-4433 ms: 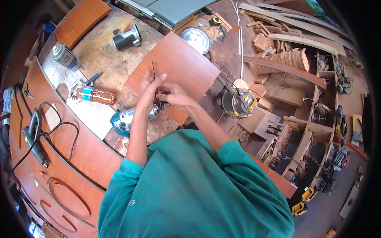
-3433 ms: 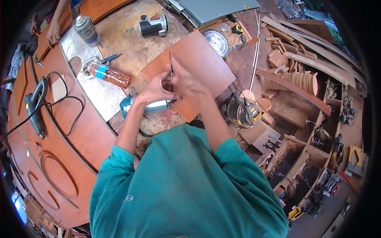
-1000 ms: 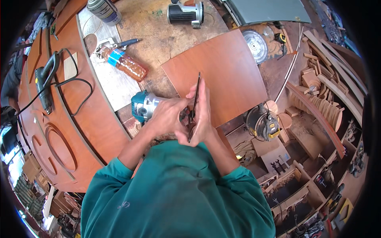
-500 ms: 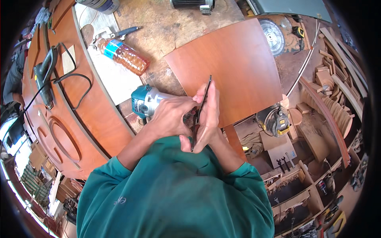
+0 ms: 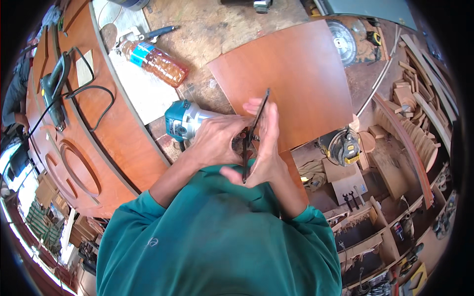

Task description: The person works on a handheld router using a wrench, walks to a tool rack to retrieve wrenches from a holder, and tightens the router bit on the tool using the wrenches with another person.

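Note:
A trim router (image 5: 180,120) with a teal motor end and silver body lies sideways in front of me, its motor pointing left. My left hand (image 5: 215,141) wraps around the silver body close to the base. The dark, flat base plate (image 5: 245,160) appears nearly edge-on. Against its outer side rests the palm of my right hand (image 5: 269,148), with fingertips and thumb reaching past the plate's edges. Whatever sits between the hands at the router's collet is mostly hidden by my fingers. Beyond my right hand, a curved reddish-brown wood panel (image 5: 296,74) lies on the workbench (image 5: 197,34).
An amber bottle (image 5: 155,64) and a dark-handled tool (image 5: 160,32) lie at upper left. A corded power tool (image 5: 54,103) rests on large panels. To the right are a round saw blade (image 5: 341,43), a tape measure (image 5: 374,38), a black-yellow power tool (image 5: 343,148) and wrenches (image 5: 351,200).
My right hand and the base plate have shifted slightly right, and the right thumb sticks out more. The bottle and the far bench things sit slightly higher in view.

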Demonstrator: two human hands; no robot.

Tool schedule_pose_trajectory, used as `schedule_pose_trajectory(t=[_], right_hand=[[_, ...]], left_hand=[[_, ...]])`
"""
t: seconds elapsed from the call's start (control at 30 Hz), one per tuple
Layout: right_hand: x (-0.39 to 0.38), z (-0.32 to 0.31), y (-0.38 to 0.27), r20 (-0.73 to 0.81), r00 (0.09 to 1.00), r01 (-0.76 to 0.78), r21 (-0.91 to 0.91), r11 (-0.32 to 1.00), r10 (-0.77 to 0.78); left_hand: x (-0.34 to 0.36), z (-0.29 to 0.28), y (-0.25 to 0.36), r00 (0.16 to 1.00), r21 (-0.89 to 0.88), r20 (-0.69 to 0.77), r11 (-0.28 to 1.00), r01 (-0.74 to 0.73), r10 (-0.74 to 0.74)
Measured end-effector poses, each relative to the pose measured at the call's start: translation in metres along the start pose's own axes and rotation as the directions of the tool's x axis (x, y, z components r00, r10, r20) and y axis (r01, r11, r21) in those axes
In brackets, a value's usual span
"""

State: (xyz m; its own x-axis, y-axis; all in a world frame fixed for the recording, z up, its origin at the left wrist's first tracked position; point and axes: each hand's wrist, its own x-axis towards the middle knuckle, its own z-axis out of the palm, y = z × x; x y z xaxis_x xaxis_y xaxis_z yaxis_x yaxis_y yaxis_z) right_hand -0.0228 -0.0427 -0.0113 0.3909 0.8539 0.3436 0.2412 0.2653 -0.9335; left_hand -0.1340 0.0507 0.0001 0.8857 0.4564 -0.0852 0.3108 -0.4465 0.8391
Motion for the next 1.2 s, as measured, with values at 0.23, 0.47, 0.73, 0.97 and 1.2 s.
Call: schedule_pose_trajectory(t=[0.23, 0.47, 0.73, 0.97, 1.2], right_hand=[[0.036, -0.020, -0.015, -0.004, 0.889, -0.381, 0.548, 0.745, 0.458], [0.086, 0.023, 0.032, -0.392, 0.753, -0.398, 0.369, 0.840, 0.529], [0.119, 0.023, 0.023, -0.053, 0.726, -0.597, 0.445, 0.668, 0.685], [0.154, 0.045, 0.039, 0.198, 0.722, -0.676, 0.406, 0.615, 0.663], [0.157, 0.049, 0.068, 0.245, 0.719, -0.649, 0.573, 0.501, 0.651]], left_hand=[[-0.004, 0.001, 0.008, 0.999, 0.070, 0.037, 0.997, 0.025, -0.028], [-0.001, 0.020, 0.001, 0.848, 0.181, -0.416, 0.944, -0.276, 0.328], [-0.003, 0.011, 0.002, 0.986, 0.351, -0.160, 0.930, 0.108, -0.054], [0.007, 0.015, 0.006, 0.854, 0.220, -0.519, 0.958, 0.182, -0.042], [0.048, 0.041, 0.023, 0.514, -0.293, -0.848, 0.923, -0.251, -0.130]])
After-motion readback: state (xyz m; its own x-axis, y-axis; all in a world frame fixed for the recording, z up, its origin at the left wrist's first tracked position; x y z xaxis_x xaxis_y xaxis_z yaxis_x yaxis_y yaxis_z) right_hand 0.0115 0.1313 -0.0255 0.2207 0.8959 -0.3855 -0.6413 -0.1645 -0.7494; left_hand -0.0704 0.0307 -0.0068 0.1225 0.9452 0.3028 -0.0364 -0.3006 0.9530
